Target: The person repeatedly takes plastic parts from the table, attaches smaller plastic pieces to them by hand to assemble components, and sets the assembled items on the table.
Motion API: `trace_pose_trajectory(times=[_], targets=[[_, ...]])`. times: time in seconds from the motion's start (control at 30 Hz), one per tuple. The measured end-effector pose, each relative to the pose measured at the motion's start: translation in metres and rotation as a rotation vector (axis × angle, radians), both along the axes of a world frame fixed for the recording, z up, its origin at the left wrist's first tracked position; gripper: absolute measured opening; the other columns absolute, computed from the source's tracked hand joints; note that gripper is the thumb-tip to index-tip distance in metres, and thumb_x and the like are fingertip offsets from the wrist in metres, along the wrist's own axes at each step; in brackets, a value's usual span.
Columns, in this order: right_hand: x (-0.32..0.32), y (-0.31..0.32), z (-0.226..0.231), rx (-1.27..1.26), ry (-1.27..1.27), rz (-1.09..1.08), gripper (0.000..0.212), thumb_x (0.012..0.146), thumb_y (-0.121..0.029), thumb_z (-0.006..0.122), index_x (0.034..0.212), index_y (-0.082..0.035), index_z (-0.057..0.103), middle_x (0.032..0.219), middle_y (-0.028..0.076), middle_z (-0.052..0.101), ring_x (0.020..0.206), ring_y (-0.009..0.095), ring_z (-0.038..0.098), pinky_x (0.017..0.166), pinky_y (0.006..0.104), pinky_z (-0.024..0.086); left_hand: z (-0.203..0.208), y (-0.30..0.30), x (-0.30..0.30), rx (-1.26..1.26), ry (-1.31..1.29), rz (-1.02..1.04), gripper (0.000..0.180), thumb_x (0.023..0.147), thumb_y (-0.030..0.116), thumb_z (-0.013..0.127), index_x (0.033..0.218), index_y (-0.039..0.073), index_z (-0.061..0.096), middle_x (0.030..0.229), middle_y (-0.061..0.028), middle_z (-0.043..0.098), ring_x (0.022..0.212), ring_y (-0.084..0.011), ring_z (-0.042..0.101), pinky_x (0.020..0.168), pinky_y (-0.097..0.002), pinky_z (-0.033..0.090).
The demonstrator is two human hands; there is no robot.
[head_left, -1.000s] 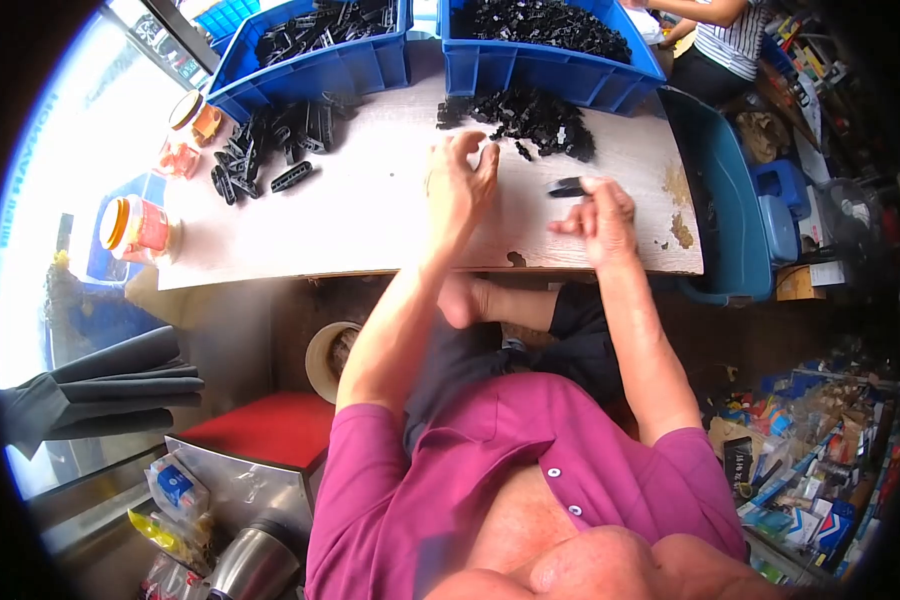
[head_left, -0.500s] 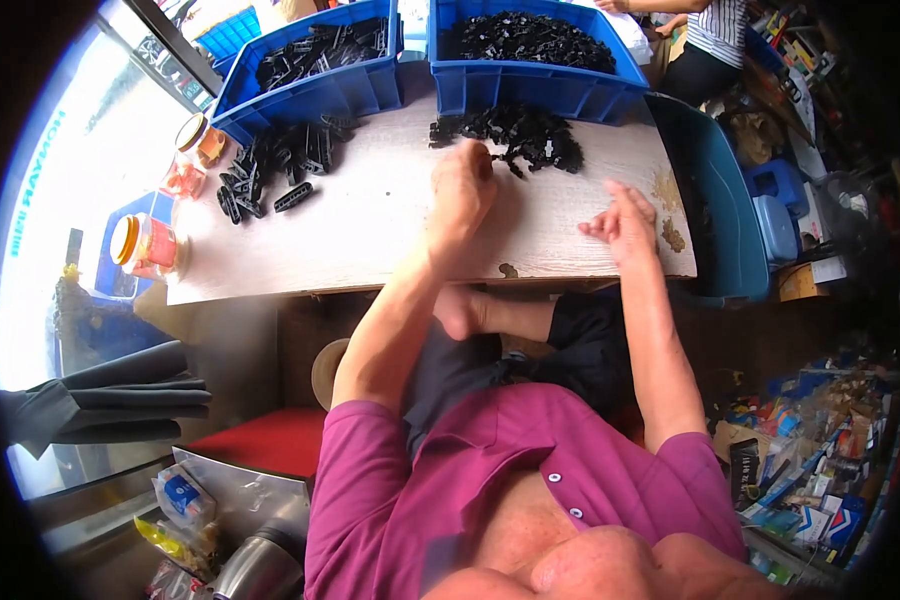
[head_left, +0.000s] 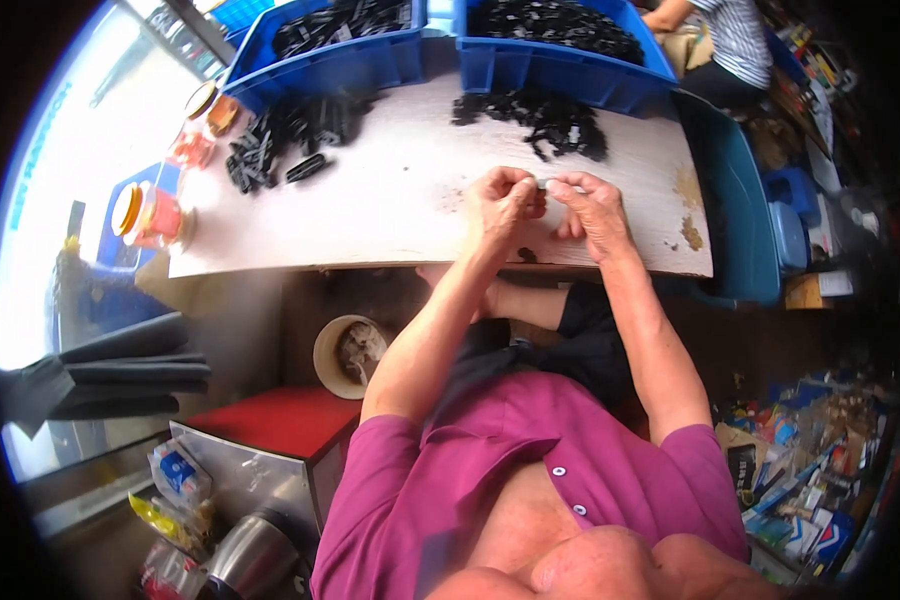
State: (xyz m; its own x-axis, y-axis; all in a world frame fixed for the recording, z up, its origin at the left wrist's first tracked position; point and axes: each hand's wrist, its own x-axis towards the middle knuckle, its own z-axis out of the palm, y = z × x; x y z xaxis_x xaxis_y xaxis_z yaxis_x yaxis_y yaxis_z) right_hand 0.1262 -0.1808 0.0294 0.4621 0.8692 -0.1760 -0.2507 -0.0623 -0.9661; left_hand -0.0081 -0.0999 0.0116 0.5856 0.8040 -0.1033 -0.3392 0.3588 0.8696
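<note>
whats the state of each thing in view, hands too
Left hand, fingers curled, fingertips close to the right hand's; grip unclear
Right hand, fingers curled; grip unclear
Left blue bin, open, holding black parts
Right blue bin, open, holding black parts
Left pile, loose
Right pile, loose
Orange-lidded jar, lid on
Bucket, open, pale scraps inside
Table, worn patches at right

Small piece (head_left: 543, 184) between the hands (head_left: 500, 208): mostly covered, too small to identify. Blue bins (head_left: 560, 76), two: cut off by upper edge. Co-worker (head_left: 740, 42): likewise. Black parts (head_left: 318, 122), left: blurred.
</note>
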Motion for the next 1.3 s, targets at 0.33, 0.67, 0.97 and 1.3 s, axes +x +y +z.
trace_pose_trajectory(times=[0.33,0.67,0.97,1.3], targets=[[0.001,-0.003,-0.009,0.046,-0.085,0.092,0.02,0.085,-0.02,0.071,0.094,-0.004,0.062,0.049,-0.002,0.046,0.038,0.008,0.042,0.043,0.0259,0.045,-0.008,0.004,-0.003,-0.026,-0.072,-0.11,0.006,0.087,0.003,0.059,0.086,-0.002,0.06,0.07,-0.0074,0.064,0.062,-0.0145,0.062,0.058,-0.025,0.051],[-0.003,-0.001,-0.015,0.165,-0.004,0.07,0.017,0.09,-0.018,0.062,0.098,-0.004,0.057,0.047,0.0,0.044,0.04,0.013,0.048,0.044,0.0319,0.052,-0.009,0.151,-0.186,1.33,1.397,0.73,0.038,0.079,0.014,0.067,0.116,0.005,0.059,0.115,-0.0139,0.061,0.111,-0.0333,0.054,0.095,-0.0428,0.044],[-0.003,-0.002,-0.015,0.139,-0.036,0.054,0.014,0.091,-0.019,0.06,0.096,-0.006,0.058,0.048,0.0,0.045,0.041,0.013,0.048,0.044,0.0315,0.052,-0.01,0.156,-0.191,1.378,1.279,0.512,0.031,0.083,0.018,0.067,0.112,0.007,0.062,0.107,-0.0111,0.065,0.106,-0.0307,0.056,0.089,-0.0405,0.047],[-0.004,-0.003,-0.014,0.149,-0.042,0.023,0.015,0.091,-0.02,0.061,0.095,-0.007,0.058,0.049,0.0,0.045,0.043,0.012,0.05,0.044,0.0309,0.052,-0.015,0.129,-0.204,1.265,1.36,0.721,0.026,0.08,0.025,0.07,0.101,0.009,0.069,0.105,-0.01,0.066,0.11,-0.0308,0.056,0.093,-0.0448,0.042]])
